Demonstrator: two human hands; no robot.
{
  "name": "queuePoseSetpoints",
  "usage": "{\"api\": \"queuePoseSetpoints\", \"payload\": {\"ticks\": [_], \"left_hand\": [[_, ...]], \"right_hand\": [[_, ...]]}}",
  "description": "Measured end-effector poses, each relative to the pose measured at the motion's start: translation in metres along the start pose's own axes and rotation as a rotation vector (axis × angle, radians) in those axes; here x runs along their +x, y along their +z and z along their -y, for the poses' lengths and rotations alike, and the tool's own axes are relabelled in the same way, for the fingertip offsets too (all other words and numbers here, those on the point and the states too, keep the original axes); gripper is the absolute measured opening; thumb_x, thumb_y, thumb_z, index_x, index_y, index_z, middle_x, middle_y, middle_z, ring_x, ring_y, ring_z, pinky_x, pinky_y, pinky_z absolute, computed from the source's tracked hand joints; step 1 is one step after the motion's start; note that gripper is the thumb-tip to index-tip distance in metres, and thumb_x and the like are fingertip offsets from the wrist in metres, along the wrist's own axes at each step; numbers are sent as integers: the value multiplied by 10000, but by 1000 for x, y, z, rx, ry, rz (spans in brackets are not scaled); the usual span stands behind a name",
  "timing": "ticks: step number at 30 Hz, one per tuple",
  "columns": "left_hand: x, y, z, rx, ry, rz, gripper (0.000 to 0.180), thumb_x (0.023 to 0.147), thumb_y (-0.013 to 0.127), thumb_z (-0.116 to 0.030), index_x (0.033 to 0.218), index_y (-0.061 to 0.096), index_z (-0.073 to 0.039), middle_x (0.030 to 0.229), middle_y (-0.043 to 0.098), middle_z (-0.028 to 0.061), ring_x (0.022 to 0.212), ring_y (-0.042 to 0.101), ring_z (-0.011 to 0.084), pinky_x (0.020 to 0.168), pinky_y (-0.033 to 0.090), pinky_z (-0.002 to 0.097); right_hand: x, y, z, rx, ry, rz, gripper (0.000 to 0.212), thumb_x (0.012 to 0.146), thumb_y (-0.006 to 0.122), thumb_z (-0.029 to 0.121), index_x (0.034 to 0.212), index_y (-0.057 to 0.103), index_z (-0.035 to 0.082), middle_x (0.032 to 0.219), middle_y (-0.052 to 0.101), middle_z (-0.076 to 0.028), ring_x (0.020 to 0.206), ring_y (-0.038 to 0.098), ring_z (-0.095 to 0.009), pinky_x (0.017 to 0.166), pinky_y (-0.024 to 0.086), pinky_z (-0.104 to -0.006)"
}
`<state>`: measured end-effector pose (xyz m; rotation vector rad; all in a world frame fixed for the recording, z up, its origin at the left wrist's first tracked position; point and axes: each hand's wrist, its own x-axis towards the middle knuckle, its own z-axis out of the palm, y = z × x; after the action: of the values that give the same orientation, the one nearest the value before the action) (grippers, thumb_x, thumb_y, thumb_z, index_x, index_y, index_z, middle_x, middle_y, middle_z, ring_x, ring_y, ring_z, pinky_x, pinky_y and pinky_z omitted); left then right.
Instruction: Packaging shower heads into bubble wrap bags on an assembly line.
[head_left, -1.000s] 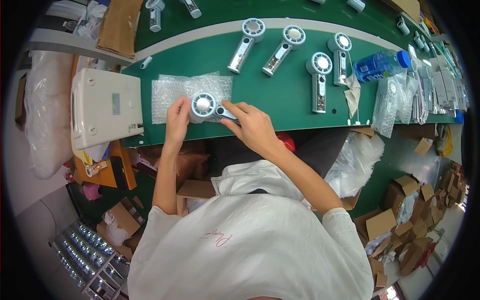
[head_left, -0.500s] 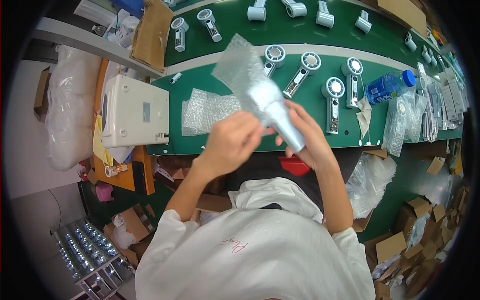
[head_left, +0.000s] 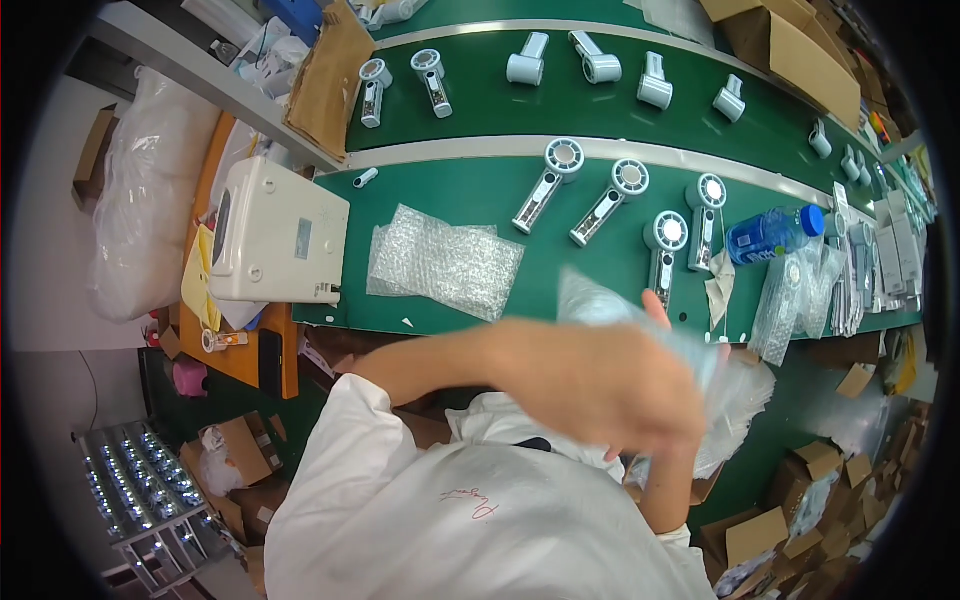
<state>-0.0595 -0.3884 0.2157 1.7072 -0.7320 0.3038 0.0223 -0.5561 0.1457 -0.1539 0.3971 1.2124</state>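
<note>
My left hand (head_left: 615, 385) reaches across in front of my body, blurred, with its fingers hidden from view. Behind it, my right hand (head_left: 656, 308) is mostly covered, with fingertips showing around a pale handheld fan (head_left: 705, 365) in a clear bubble-wrap bag (head_left: 592, 300). The bag's loose end points toward the table, and the blur hides how far the fan sits inside. Flat bubble-wrap bags (head_left: 450, 262) lie left of my hands. Beyond them rest several handheld fans, among them one fan (head_left: 564, 157) at the back and another fan (head_left: 667, 232) closest to my hands.
On the left stands a cream machine (head_left: 285, 235). A blue bottle (head_left: 770, 236) and a wrapped fan (head_left: 790, 290) are at the right. More fans, such as this fan (head_left: 655, 85), lie on the raised green shelf (head_left: 480, 95). Cardboard boxes (head_left: 755, 535) crowd the right floor.
The bagged fan has moved right and closer to my body. My left hand has swung right and now covers most of my right hand. The view has shifted, showing the flat bags fully.
</note>
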Motion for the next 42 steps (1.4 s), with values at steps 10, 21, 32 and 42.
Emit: {"api": "queuePoseSetpoints", "payload": {"ticks": [10,21,32,42], "left_hand": [[-190,-286,110,1137,-663,-1046,396,905,657,-259,1236,560,-66,1186,620,176,1063,630,305,920,506,404],[-296,-313,151,1262,-1234,-1358,415,900,632,-173,1250,563,40,1128,658,241,1010,637,387,898,503,448],[-198,-110,152,985,-892,-1124,414,835,705,-101,1205,623,67,1066,706,191,859,685,283,774,540,342],[-211,-192,173,1100,-803,-1235,634,896,681,-373,1311,498,71,1242,576,239,1118,571,363,971,456,449]], "right_hand": [[-140,-31,166,-1557,-567,-70,956,543,793,284,1415,459,80,1341,525,-223,1143,566,-345,997,430,-384],[-48,-119,463,-2421,-1335,-991,520,851,576,47,1370,557,59,1367,575,-152,1225,548,-316,1074,382,-366],[-15,-137,465,-2260,-1390,-847,527,926,565,115,1436,466,25,1500,388,-262,1346,434,-359,1122,328,-372],[-39,-151,455,-2245,-1348,-955,557,958,538,121,1481,386,6,1520,389,-222,1379,404,-356,1136,307,-367]]}}
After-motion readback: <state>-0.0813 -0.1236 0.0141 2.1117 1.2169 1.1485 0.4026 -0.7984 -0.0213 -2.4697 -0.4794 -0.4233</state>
